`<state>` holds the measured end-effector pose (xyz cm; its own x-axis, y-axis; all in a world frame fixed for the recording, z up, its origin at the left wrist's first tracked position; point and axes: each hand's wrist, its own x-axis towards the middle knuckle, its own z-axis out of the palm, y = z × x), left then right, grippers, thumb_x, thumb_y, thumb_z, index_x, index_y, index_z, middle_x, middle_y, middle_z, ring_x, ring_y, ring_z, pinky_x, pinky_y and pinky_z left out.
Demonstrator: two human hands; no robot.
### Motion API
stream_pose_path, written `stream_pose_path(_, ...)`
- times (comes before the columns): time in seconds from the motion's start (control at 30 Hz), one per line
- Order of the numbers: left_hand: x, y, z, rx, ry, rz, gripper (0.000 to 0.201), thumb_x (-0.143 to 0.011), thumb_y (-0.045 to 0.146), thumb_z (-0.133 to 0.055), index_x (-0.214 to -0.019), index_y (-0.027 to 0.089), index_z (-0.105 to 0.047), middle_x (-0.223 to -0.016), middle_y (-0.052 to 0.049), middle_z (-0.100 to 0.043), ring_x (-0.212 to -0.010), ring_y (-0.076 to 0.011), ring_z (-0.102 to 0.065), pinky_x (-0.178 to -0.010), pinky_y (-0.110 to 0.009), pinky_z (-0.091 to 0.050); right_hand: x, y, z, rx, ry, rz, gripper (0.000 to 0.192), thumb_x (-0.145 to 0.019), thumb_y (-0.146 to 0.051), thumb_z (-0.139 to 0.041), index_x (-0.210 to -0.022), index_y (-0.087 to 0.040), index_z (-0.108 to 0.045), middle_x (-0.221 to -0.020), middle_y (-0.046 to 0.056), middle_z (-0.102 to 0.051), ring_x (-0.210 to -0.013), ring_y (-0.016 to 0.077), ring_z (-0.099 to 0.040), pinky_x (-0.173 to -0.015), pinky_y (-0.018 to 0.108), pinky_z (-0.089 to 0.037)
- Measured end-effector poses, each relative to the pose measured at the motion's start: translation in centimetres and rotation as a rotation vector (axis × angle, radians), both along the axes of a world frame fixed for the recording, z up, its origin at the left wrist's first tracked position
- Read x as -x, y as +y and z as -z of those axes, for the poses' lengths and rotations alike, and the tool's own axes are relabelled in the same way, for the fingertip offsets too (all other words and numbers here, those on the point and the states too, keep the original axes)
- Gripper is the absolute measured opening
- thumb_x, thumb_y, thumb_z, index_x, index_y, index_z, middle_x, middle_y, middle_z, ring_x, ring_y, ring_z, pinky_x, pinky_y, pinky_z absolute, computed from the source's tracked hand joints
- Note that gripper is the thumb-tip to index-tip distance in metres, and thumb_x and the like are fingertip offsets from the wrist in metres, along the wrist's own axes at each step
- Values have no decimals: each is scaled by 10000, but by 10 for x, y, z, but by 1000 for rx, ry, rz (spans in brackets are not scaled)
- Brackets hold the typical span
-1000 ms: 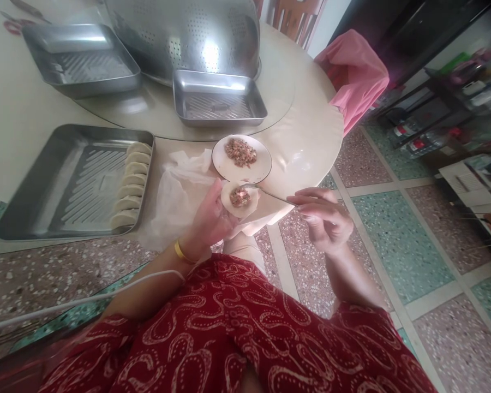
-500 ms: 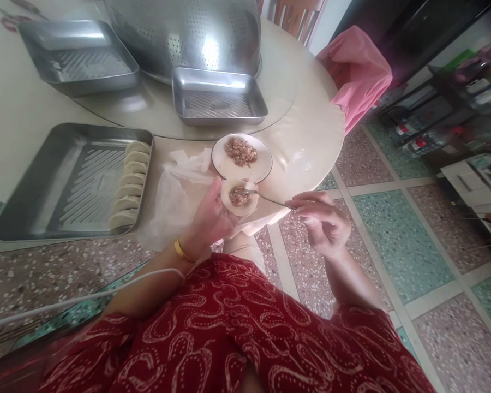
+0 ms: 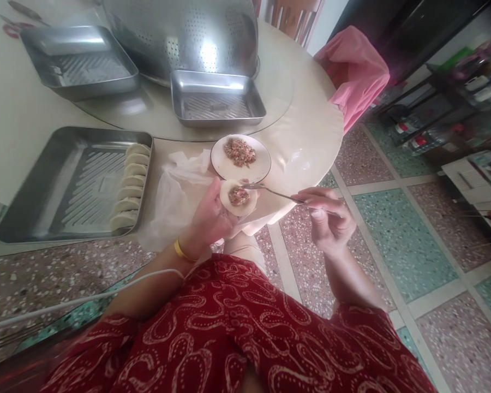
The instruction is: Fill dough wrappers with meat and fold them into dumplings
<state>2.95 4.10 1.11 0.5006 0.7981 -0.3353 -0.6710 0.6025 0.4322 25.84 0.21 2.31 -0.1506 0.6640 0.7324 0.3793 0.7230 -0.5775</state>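
Our right hand (image 3: pixel 329 218) shifted slightly right, pinching the spoon (image 3: pixel 270 191), its tip on the filling, our left hand (image 3: pixel 213 215) cupping the dumpling wrapper (image 3: pixel 238 197) just below the filling plate (image 3: pixel 240 158).

I've got my left hand (image 3: pixel 210 215) cupping a round wrapper (image 3: pixel 238 197) with meat on it, my right hand (image 3: pixel 329 221) pinching a spoon (image 3: pixel 270 191) whose tip sits at that filling, just below the plate (image 3: pixel 225 164).
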Motion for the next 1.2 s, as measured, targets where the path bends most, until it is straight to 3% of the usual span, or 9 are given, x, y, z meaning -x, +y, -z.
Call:
stream_pose_path(0.3,-1,1,-3,-11,-5,28,574,-1014,484,-216,-1149,110,-629,-1031,-125,-724,-1137,-237,-637,-1012,-389,-507,-1,-4,2,51,1,42,215,-957,-228,-539,-1091,-363,-640,-1009,-11,-715,-968,207,-705,-741,397,-640)
stream_pose_path(0.5,-1,0,-5,-20,3,45,658,-1017,522,-145,-1165,94,-622,-981,-130,-725,-1072,-232,-669,-925,-360,-546,-1,-6,0,28,17,10,280,-944,-184,-555,-1129,-364,-662,-1030,-16,-733,-953,210,-701,-722,397,-622)
stream_pose_path(0.9,-1,1,1,-45,-18,37,523,-995,498,-316,-1134,109,-638,-1062,-139,-713,-1162,-248,-627,-1011,-382,-506,-1,-6,-1,19,-76,43,228,-960,-242,-538,-1094,-400,-632,-987,-32,-728,-948,202,-696,-724,395,-622)
stream_pose_path(1.1,-2,-3,3,3,-9,38,499,-986,475,-336,-1151,107,-629,-1114,-145,-709,-1228,-266,-597,-1074,-396,-470,3,18,9,-14,93,203,131,-983,-308,-486,-1035,-357,-596,-887,4,-687,-838,169,-726,-667,342,-637)
stream_pose_path(1.2,-3,-6,3,7,-1,12,399,-956,456,-453,-1107,134,-633,-1140,-122,-709,-1240,-265,-590,-1089,-400,-460,12,39,25,134,190,259,97,-981,-323,-483,-1011,-296,-571,-902,21,-689,-842,171,-732,-720,350,-636)
